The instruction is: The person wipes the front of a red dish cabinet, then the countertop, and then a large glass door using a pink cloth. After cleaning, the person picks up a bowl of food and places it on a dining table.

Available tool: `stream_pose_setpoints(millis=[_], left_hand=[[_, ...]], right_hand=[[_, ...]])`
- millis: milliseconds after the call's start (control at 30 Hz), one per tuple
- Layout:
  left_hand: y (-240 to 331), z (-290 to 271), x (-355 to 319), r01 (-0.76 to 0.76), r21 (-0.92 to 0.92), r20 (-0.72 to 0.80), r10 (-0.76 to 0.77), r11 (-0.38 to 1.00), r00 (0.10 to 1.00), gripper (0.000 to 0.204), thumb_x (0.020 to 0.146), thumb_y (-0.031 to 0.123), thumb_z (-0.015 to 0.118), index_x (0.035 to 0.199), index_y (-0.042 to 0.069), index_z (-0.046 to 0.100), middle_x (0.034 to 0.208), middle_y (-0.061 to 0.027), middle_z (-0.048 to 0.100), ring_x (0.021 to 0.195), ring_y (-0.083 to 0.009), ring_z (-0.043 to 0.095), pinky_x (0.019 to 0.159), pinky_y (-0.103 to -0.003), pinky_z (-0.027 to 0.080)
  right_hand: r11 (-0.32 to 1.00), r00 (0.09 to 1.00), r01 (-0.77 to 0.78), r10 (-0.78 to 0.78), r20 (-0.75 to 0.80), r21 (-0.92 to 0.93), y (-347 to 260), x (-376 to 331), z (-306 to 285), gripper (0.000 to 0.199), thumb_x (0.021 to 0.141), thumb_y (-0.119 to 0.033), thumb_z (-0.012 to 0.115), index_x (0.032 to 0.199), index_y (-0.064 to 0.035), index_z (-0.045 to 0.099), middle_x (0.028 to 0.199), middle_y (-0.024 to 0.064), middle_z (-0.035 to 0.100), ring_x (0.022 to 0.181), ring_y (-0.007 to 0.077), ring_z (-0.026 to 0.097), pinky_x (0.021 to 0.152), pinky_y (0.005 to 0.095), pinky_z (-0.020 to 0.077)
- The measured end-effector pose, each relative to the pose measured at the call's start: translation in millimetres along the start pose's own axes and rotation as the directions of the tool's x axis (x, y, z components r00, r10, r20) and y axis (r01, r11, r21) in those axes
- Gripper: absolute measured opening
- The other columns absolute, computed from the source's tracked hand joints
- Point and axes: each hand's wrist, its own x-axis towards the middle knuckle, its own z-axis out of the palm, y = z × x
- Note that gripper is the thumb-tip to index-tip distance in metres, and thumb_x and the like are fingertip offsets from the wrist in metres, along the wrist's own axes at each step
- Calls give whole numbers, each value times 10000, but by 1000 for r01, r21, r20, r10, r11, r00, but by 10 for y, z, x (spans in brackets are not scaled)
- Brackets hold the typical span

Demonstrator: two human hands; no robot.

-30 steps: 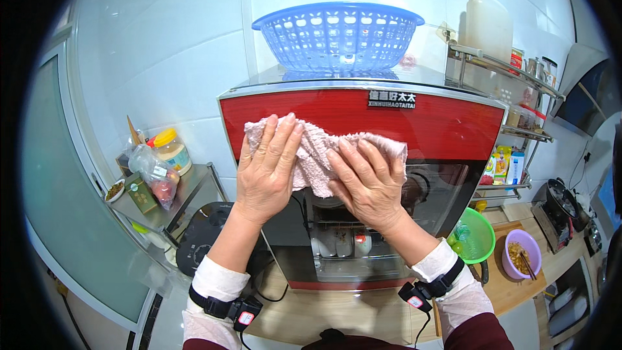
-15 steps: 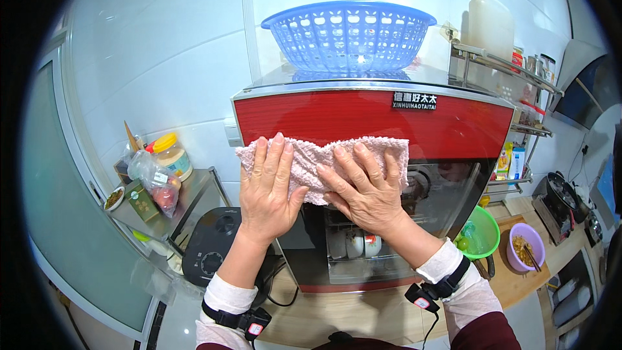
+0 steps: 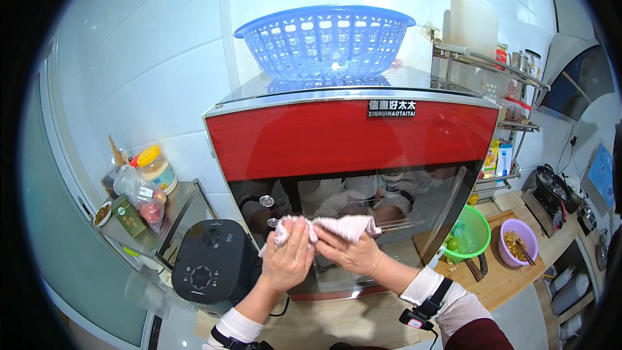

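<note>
Head view: left hand (image 3: 289, 260) and right hand (image 3: 353, 254) pressing a pinkish cloth (image 3: 337, 227) flat against the dark glass door (image 3: 363, 207) of a red cabinet (image 3: 350, 136), fingers closed over it, probably for wiping. Blue basket (image 3: 324, 39) above; black cooker (image 3: 210, 266) just beside, green bowl (image 3: 473, 233) near.

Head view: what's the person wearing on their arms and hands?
Both hands bare: left hand, right hand. White cuffs on both forearms. Right wrist carries a black strap with a small black device showing a red spot and a thin cable; a dark maroon sleeve sits behind it. Left wrist has a black strap at the frame edge.
</note>
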Motion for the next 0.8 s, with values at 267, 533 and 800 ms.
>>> stream_pose_setpoints(millis=[267,533,800], left_hand=[[469,225,-200,-110,-139,46,117,984,992,444,767,278,617,1119,8,610,1310,-134,482,1226,-256,444,1050,-478,215],[769,285,321,-182,-164,-46,177,970,983,433,782,275,588,1168,80,596,1313,-47,493,1244,-117,416,1100,-447,152],[1264,466,462,-292,-268,-80,281,918,956,426,813,230,515,1207,75,572,1342,-25,477,1243,-92,415,1081,-414,193]], right_hand=[[993,990,113,-116,84,39,135,-672,-63,410,727,-224,552,1134,-209,598,1196,-19,559,1061,173,524,938,338,371],[996,998,63,-62,22,-56,547,-871,-492,365,682,-214,570,1031,-236,675,1044,-122,618,959,104,551,849,272,387],[997,996,-75,76,43,-26,626,-1405,-615,274,663,-202,604,923,-205,692,1050,-37,641,983,163,577,825,375,411]])
